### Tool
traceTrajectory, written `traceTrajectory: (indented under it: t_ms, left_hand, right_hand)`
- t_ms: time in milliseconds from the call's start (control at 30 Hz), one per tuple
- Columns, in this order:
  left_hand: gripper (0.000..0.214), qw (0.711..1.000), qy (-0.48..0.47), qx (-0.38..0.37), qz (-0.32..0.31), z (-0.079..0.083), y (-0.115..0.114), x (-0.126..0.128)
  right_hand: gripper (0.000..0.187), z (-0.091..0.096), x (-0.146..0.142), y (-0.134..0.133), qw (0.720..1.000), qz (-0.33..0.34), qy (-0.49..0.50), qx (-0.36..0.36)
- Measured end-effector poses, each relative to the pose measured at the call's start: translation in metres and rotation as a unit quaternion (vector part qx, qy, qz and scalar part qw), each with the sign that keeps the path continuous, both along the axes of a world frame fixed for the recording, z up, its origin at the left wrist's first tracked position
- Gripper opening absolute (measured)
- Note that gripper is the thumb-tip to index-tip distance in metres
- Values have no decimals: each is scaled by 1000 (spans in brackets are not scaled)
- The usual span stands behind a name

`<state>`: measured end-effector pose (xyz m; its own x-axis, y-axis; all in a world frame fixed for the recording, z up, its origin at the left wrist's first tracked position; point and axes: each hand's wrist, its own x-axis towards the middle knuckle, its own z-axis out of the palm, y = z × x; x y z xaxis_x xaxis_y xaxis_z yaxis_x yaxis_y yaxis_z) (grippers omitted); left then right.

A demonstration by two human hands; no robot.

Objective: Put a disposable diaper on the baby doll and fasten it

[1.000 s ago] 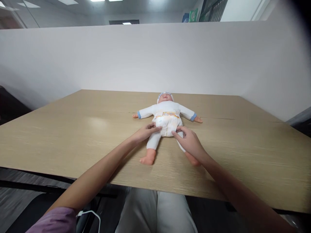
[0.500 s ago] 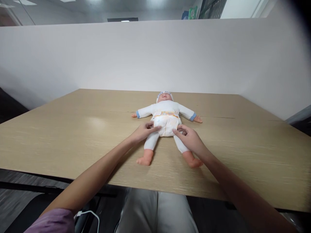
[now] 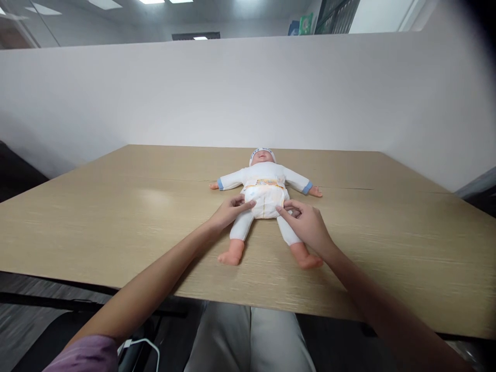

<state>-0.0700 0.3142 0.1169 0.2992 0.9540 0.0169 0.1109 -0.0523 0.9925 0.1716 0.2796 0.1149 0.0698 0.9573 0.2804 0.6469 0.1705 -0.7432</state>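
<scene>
On its back on the table lies a baby doll (image 3: 264, 169) in white clothes with blue cuffs and a printed white cap, its head toward the wall and its arms spread. A white diaper (image 3: 265, 200) with an orange printed waistband is wrapped around its hips. My left hand (image 3: 231, 211) pinches the diaper's edge at the left leg opening, thumb on top. At the opposite leg opening, my right hand (image 3: 304, 219) pinches the other edge between thumb and fingers. The fingertips under the edges are partly hidden.
The wooden table (image 3: 116, 222) has a thin seam across it behind the doll. A white partition wall (image 3: 248, 93) rises at its far edge. A white cable (image 3: 145, 342) hangs below the table's front edge, beside my lap.
The view has tilted up slightly. Both hands keep their places at the diaper's leg edges, with barely any movement; the doll lies as before.
</scene>
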Motion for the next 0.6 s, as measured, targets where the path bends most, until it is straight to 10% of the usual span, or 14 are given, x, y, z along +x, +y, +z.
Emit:
traceTrajectory:
  t_ms: [267,467,600]
  left_hand:
    - [49,994,-68,-77,22,-6,10,-11]
    - [37,989,80,121,40,0,32,-35]
    - [46,898,316,278,125,4,73,-42]
  right_hand:
    - [33,-2,-5,-9,995,-29,-66,68]
    - [28,4,25,-1,990,-2,-68,121]
    - [49,0,58,51,969,-35,-185,162]
